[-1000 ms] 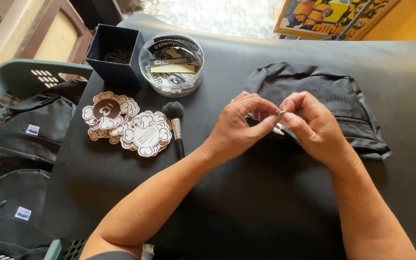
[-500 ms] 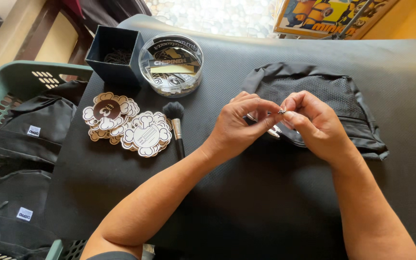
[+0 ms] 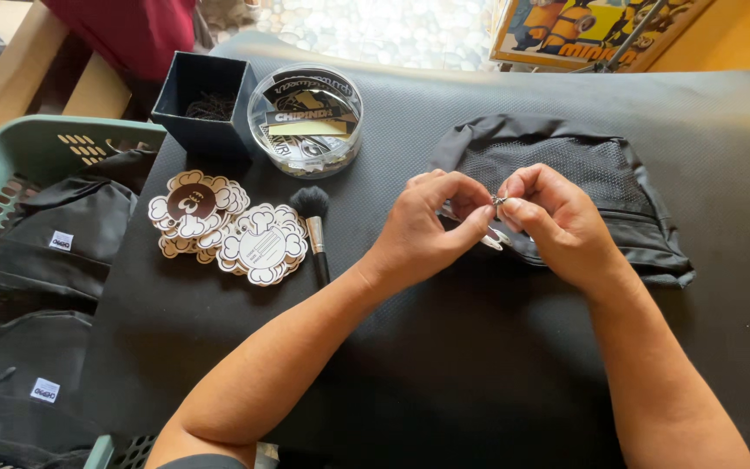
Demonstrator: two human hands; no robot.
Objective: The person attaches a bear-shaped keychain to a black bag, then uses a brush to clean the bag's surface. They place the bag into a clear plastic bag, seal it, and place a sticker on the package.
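A black mesh pouch lies on the black table mat, right of centre. Both hands meet just above its left edge. My left hand and my right hand pinch the same tiny metal piece, a small ring or zipper pull, between thumbs and forefingers. A pale tag-like bit hangs just below it. How the piece joins the pouch is hidden by my fingers.
Left of my hands lie a black makeup brush and cloud-shaped card tags. Behind them stand a small black box and a clear round tub. A green basket holding folded black pouches sits at the left edge.
Both hands stay pinched together at the pouch's left edge; the fingers shift only slightly around the small metal piece. The pouch has not moved noticeably.
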